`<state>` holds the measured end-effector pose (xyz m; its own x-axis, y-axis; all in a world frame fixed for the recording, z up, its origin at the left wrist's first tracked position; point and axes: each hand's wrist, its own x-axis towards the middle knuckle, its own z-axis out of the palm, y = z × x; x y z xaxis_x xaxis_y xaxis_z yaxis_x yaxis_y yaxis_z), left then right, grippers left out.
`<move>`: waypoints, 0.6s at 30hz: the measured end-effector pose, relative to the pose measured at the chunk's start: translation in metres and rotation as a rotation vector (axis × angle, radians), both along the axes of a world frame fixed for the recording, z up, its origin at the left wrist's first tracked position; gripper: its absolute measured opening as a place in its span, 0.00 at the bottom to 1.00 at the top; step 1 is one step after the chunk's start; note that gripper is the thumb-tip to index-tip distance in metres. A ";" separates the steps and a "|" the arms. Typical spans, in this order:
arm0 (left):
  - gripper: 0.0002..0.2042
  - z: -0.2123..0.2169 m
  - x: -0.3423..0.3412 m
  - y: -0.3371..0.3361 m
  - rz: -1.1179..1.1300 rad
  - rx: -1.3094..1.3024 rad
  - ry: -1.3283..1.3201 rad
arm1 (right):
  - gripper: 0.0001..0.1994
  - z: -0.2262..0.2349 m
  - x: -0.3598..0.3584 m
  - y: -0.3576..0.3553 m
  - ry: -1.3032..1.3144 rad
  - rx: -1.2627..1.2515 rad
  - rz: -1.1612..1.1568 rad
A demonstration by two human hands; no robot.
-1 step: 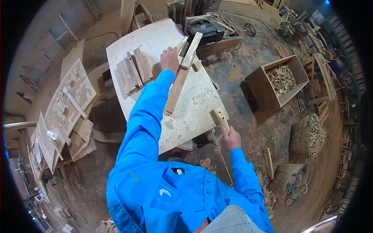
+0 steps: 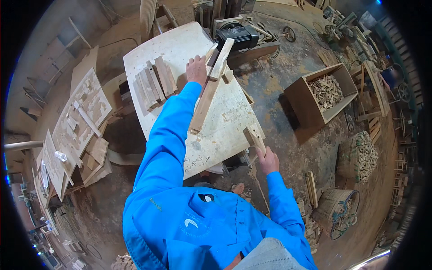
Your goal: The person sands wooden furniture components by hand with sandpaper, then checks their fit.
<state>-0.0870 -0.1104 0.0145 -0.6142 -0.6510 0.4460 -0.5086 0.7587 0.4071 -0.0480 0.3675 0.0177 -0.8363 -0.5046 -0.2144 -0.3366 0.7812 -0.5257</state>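
A pale board tabletop [image 2: 229,119] lies before me, with a long wooden bar [image 2: 206,105] and a lighter wooden block [image 2: 222,58] on top of it set slantwise. My left hand [image 2: 196,70] is closed against the left side of this bar. A narrow wooden strip [image 2: 210,51] sticks out past its fingers; the rest of the strip is hidden. At the board's near right corner, my right hand [image 2: 268,161] is wrapped round the lower end of a wooden handle [image 2: 255,137] with dark holes in its top. Several short wooden pieces [image 2: 155,81] lie side by side left of my left hand.
Beyond the board stands a dark motor [image 2: 237,36]. To the right are a wooden box [image 2: 306,101] of offcuts and two woven baskets [image 2: 351,159] of scraps. Another littered board [image 2: 92,105] is on the left. Loose sticks [image 2: 311,189] lie on the floor.
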 end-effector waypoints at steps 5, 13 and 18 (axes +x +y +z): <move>0.18 -0.010 0.032 0.034 0.021 0.155 0.122 | 0.29 -0.004 0.006 0.023 -0.023 0.010 -0.009; 0.17 -0.012 0.039 0.068 0.079 0.279 -0.016 | 0.29 0.004 0.016 0.054 -0.107 0.011 0.011; 0.14 -0.003 0.045 0.085 -0.030 0.029 -0.193 | 0.29 -0.001 0.022 0.064 -0.115 0.003 -0.013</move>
